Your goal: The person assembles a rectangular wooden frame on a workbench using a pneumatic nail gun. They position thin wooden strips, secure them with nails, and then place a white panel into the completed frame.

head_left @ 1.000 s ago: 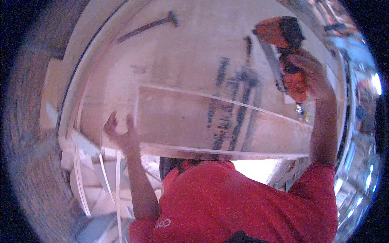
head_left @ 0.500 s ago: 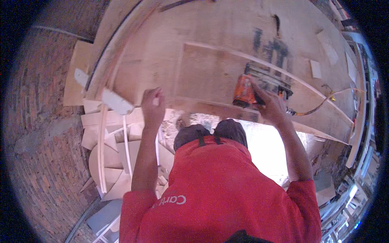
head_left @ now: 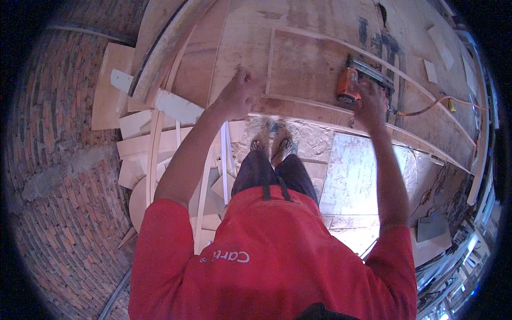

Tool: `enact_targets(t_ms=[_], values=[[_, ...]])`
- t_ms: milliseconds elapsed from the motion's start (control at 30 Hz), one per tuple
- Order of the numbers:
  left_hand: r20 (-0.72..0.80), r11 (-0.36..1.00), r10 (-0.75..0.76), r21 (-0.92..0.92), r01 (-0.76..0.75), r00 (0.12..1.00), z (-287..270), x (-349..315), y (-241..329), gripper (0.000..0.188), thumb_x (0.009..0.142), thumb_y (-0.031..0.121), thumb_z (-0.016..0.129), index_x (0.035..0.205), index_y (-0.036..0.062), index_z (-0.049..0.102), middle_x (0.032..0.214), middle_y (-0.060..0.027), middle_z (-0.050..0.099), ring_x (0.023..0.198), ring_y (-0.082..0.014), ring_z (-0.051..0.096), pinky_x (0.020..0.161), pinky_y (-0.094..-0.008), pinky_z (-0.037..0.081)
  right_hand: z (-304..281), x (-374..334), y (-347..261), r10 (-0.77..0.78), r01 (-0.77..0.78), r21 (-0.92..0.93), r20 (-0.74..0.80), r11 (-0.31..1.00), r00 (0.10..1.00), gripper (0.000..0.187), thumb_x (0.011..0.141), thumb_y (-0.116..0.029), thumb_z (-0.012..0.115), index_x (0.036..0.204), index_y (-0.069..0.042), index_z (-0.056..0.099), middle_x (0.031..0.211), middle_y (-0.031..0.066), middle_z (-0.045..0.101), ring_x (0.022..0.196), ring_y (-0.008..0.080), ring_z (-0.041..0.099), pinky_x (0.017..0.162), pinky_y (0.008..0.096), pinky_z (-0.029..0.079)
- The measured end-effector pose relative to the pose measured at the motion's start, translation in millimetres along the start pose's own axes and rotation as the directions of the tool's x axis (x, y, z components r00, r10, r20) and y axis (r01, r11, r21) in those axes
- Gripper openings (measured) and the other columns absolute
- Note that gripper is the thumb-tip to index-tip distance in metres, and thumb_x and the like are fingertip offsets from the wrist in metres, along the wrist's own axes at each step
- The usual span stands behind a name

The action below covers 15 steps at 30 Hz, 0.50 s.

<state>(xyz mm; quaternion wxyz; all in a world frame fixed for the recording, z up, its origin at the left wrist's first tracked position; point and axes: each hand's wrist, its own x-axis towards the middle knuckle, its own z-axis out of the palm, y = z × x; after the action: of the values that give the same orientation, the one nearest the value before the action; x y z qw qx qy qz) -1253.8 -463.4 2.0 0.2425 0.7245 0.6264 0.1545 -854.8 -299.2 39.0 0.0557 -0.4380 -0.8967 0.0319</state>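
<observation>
My right hand (head_left: 370, 105) grips an orange and black air nailer (head_left: 349, 85), which lies over the workbench with its long dark magazine pointing right. A hose (head_left: 421, 112) runs from its rear to the right. At the bench's near edge, my left hand (head_left: 234, 98) is raised left of the nailer, slightly blurred, with thumb and fingers apart and nothing visible between them. Beyond and between the hands, thin wooden strips (head_left: 394, 69) form a long frame on the brown plywood sheet (head_left: 304, 61). The left hand is beside the frame's short left strip (head_left: 270, 61).
Offcuts and long strips (head_left: 154, 154) are piled at the left, beside a brick wall (head_left: 58, 133). A white board piece (head_left: 178, 106) lies at the bench's left corner. Near my feet (head_left: 282, 146), a pale sheet (head_left: 346, 173) lies on the floor. Small pale pieces (head_left: 430, 71) lie far right.
My left hand has moved forward and to the right, toward the frame's left end, and its fingers have spread. My right hand has moved the nailer forward and right. The view has shifted.
</observation>
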Motion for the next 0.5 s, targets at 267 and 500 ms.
enact_targets(t_ms=[267,500], values=[[0.121,0.944,0.305,0.094,-0.317,0.945,-19,39,-1,0.047,0.09,0.025,0.07,0.137,0.0194,0.064,0.152,-0.018,0.049,0.134,-0.0397,0.053,0.115,-0.0487,0.044,52,5,-171,-0.124,0.15,0.28,-0.108,0.948,0.986,0.031,0.081,-0.018,0.079,0.111,-0.016,0.073,0.122,0.0059,0.069,0.116,0.0325,0.061,0.1,0.0516,0.044],[0.221,0.941,0.329,-0.153,-0.301,0.918,-19,56,-14,0.045,0.088,0.003,0.07,0.13,0.0188,0.069,0.141,-0.011,0.057,0.118,-0.0356,0.065,0.1,-0.0435,0.056,56,9,-172,-0.081,0.093,0.183,-0.072,0.979,0.994,0.017,0.083,-0.018,0.071,0.098,-0.023,0.076,0.099,-0.002,0.07,0.103,0.0238,0.066,0.094,0.0511,0.042]])
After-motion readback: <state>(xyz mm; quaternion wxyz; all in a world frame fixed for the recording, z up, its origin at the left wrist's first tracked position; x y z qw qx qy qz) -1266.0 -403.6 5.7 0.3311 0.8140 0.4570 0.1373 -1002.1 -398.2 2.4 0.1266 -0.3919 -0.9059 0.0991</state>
